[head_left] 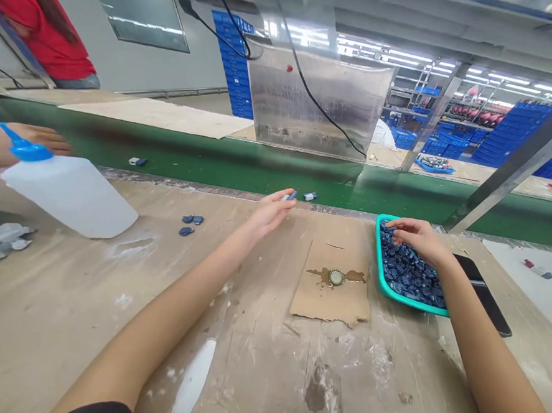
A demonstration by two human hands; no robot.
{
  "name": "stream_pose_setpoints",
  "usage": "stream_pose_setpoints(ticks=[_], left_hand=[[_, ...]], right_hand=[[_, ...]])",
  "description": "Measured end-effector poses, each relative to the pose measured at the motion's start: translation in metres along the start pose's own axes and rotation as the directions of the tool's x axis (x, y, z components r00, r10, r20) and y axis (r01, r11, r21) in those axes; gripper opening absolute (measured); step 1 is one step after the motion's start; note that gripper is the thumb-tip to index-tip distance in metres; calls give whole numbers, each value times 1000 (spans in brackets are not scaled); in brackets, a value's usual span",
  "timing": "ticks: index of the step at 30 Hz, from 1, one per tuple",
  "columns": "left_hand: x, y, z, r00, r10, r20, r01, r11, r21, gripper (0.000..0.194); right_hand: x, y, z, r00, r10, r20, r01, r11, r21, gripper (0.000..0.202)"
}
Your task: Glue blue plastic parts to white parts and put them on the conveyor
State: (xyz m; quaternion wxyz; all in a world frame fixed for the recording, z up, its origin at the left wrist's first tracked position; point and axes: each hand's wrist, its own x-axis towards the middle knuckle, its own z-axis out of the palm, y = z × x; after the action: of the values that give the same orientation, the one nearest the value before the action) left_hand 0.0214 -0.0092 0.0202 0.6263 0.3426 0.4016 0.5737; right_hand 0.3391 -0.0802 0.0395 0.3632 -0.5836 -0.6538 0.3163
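Reaching out to the edge of the green belt [218,172], my left hand [271,213] pinches a small blue and white piece [289,196]. A similar piece [309,196] lies on the belt just right of it. My right hand [416,238] is over the far end of a teal basket [381,268] full of small dark blue parts [408,273]. Its fingers are bent together at the parts; what they hold, if anything, is too small to make out. Between my arms, a metal bottle cap [336,277] sits on wet-stained cardboard [309,298].
A white bottle with blue nozzle [74,194] stands at left, near another person's hand [42,138]. Several dark blue pieces [186,230] lie on the table. A dark phone-like object [490,305] is right of the basket. A slanted metal post [512,173] rises at right.
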Motion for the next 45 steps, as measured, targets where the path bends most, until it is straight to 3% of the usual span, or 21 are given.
stream_pose_setpoints(ticks=[1, 3, 6, 12, 15, 21, 26, 31, 34, 37, 41, 45], left_hand=[[-7, -1, 7, 998, -28, 48, 29, 999, -21, 30], [-19, -2, 18, 987, -83, 136, 90, 995, -49, 25], [-31, -5, 26, 956, -166, 243, 177, 984, -24, 17], [-34, -15, 21, 916, -265, 301, 239, 964, 120, 11], [-33, -18, 16, 909, -285, 305, 237, 954, 185, 10], [-37, -20, 15, 913, -267, 310, 170, 937, 306, 24], [-41, -21, 19, 929, -94, 357, -55, 921, 385, 32], [-43, -25, 21, 913, 61, 404, -252, 862, 441, 34], [-50, -24, 25, 862, 192, 470, -430, 769, 474, 31], [-63, -21, 31, 775, 317, 547, -616, 570, 544, 25], [-78, -18, 36, 674, 407, 617, -739, 353, 574, 25], [-82, -19, 38, 637, 423, 644, -768, 280, 576, 25]], right_hand=[[-2, -6, 3, 1000, -9, -17, 11, 985, 173, 23], [-7, -18, 13, 999, -31, -27, 39, 931, 362, 30], [-13, -34, 34, 994, -102, 38, 78, 915, 397, 30], [-21, -45, 71, 944, -208, 255, 150, 962, 227, 19], [-24, -44, 79, 900, -272, 340, 268, 962, 60, 13], [-30, -43, 88, 840, -274, 469, 395, 901, -180, 14], [-31, -44, 91, 828, -293, 478, 457, 847, -273, 22], [-29, -44, 83, 867, -308, 391, 384, 914, -133, 15], [-27, -45, 77, 934, -271, 233, 222, 950, 218, 15], [-25, -46, 74, 982, -182, 51, 134, 860, 492, 28], [-26, -50, 77, 996, -93, -16, 83, 779, 622, 38], [-26, -51, 83, 996, -93, -18, 83, 771, 631, 42]])
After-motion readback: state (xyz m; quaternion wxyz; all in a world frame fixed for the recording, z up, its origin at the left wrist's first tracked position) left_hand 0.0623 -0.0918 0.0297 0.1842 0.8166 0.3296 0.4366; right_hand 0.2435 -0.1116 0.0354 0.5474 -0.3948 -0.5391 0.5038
